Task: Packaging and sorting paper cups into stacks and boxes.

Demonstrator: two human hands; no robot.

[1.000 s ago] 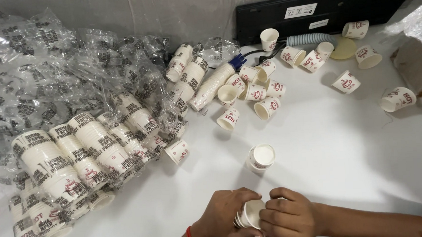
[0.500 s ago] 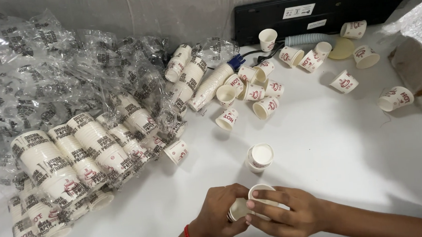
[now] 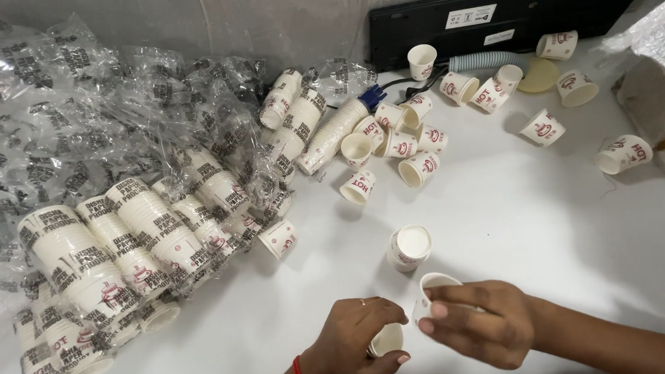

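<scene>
Cups in hand: two small white paper cups, low at the front edge of the white table [image 3: 547, 221]; the left hand [image 3: 356, 345] holds a paper cup [image 3: 388, 339] on its side, mouth toward the camera, and the right hand [image 3: 476, 320] holds a second paper cup [image 3: 434, 286] upright, just above and beside the first.
Left grip: fingers curled shut around the lower cup; whether this is one cup or a short nested stack is hard to tell.
Right grip: thumb and fingers pinched closed on the rim and wall of the upper cup.
Step, as judged: the two cups look freshly pulled apart, one in each hand, the gap between them small.
Next move calls for: a light pinch so the thin wall does not buckle, and a free spot on the table to stand a cup.
Nearest neighbour: an upright cup [image 3: 411, 247] stands just beyond the hands, near enough to be knocked over.
Further out: loose cups [image 3: 402, 141], most tipped over with red print, lie scattered toward a black power strip [image 3: 505, 11].
Left side: sleeves of stacked cups [image 3: 108, 252] in crinkled clear plastic wrap [image 3: 55, 110], spilling toward the hands.
Right edge: bubble wrap [image 3: 655, 49], well apart.
</scene>
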